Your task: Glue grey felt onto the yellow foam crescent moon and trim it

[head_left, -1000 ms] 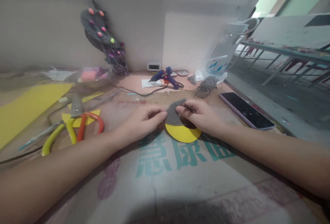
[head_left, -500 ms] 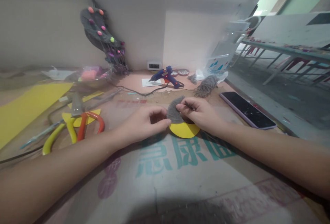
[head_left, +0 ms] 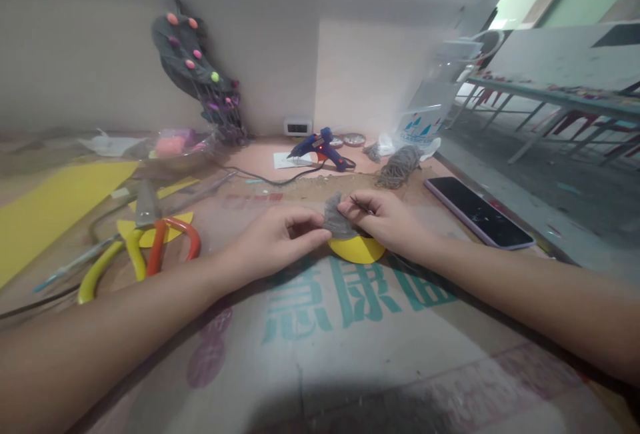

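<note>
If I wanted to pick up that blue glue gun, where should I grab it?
I'd grip the blue glue gun by its handle, coming from the right: the handle slants out to the near right, while the nozzle, possibly hot, points left over the white card.

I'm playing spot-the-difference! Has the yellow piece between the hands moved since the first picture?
Yes, a little. The yellow piece has shifted toward the glue gun, so its near edge now covers less of the green writing.

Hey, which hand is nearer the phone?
Right: the right hand is left of the phone, not touching it. The left hand is farther left, with the right hand between them.
</note>
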`<state>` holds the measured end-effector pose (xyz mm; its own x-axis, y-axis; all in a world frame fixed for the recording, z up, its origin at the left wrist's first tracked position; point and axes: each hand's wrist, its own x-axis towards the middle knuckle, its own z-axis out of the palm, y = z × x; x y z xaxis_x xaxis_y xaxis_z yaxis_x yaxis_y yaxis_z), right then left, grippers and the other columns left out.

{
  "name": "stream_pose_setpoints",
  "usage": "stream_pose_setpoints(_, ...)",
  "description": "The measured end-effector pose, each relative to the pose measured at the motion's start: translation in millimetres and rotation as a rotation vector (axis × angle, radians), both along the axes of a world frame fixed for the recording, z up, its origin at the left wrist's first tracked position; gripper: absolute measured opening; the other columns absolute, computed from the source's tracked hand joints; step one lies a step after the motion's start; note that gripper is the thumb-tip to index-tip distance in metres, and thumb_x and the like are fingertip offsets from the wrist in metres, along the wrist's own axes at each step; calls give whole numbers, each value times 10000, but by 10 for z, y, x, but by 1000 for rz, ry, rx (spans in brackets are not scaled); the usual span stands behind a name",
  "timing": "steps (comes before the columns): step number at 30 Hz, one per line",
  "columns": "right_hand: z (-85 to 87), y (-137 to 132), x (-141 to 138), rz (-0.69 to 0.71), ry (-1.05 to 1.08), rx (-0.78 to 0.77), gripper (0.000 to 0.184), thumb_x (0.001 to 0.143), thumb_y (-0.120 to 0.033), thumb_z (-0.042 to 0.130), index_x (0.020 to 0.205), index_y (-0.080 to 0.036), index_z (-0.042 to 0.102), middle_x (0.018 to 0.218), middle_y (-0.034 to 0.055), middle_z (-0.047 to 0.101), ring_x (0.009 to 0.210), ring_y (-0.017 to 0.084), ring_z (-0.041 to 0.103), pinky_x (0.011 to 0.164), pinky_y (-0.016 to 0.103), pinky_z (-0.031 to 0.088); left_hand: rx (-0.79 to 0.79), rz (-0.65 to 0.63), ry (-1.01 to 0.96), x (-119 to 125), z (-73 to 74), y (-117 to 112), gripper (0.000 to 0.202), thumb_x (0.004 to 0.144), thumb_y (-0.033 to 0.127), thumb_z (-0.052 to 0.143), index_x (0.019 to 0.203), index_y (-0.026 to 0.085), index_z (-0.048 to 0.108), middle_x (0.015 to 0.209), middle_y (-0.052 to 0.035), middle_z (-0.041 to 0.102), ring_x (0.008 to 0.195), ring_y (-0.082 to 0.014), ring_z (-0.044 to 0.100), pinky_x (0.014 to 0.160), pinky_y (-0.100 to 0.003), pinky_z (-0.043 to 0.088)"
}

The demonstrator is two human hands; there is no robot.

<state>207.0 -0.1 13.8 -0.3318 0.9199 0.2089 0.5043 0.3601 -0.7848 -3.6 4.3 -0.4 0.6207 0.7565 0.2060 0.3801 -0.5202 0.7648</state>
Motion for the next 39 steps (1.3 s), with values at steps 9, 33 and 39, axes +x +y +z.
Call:
stream_pose_setpoints(9, -31, -2, 16, -24, -8, 0, 358, 866, -432, 507, 609, -187, 455, 579, -39, 392, 554, 100, 359, 520, 239, 285, -82, -1, -34, 11, 13, 19, 234, 893, 357, 529, 822, 165, 641, 741, 3, 631, 674, -126, 557, 620, -227, 433)
stream_pose_setpoints(33, -105, 55, 22, -7, -160, 140, 366, 860, -472, 455, 620, -197, 471, 595, -7, 482, 583, 137, 449, 530, 243, 340, -107, -13, -62, 53, 2, 23, 284, 890, 343, 489, 707, 147, 581, 671, 3, 602, 640, -122, 544, 587, -216, 390)
stream_pose_setpoints(39, -84, 40, 25, -5, -193, 168, 373, 860, -467, 447, 601, -199, 444, 577, -16, 447, 565, 127, 418, 515, 239, 307, -102, -9, -50, 54, 24, 18, 282, 892, 324, 469, 690, 155, 570, 646, 13, 582, 618, -114, 522, 567, -213, 371)
